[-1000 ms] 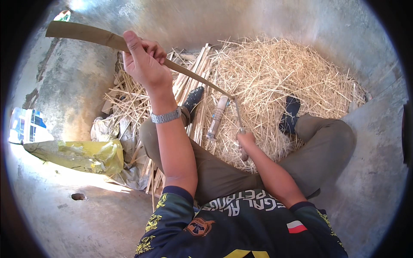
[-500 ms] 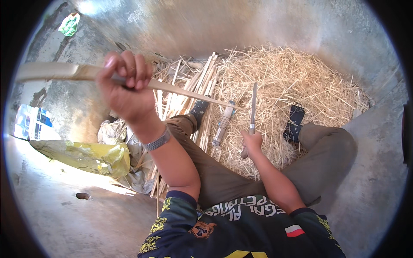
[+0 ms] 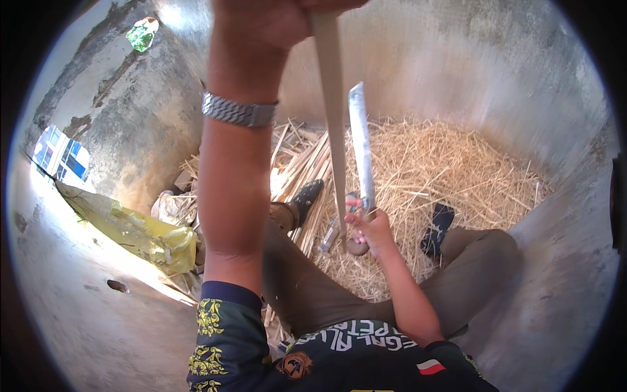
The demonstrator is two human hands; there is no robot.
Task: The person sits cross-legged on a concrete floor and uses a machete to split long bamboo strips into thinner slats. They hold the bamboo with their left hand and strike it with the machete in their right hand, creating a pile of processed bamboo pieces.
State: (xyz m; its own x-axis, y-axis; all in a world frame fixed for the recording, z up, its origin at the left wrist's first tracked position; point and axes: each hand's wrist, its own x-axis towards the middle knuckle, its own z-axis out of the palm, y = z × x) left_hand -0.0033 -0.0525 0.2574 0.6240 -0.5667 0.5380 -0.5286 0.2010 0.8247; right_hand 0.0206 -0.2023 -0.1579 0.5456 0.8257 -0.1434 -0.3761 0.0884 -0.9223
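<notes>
Left hand (image 3: pixel 274 19) grips bamboo strip (image 3: pixel 332 117); right hand (image 3: pixel 369 228) holds knife (image 3: pixel 361 147).

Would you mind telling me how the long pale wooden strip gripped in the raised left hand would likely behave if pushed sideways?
The long pale wooden strip looks thin and narrow, so it would probably flex rather than stay rigid. The left hand holds it up alone, suggesting it is light for its length. Its lower end sits near the right hand, which holds a long metal blade, so it may swing.
</notes>
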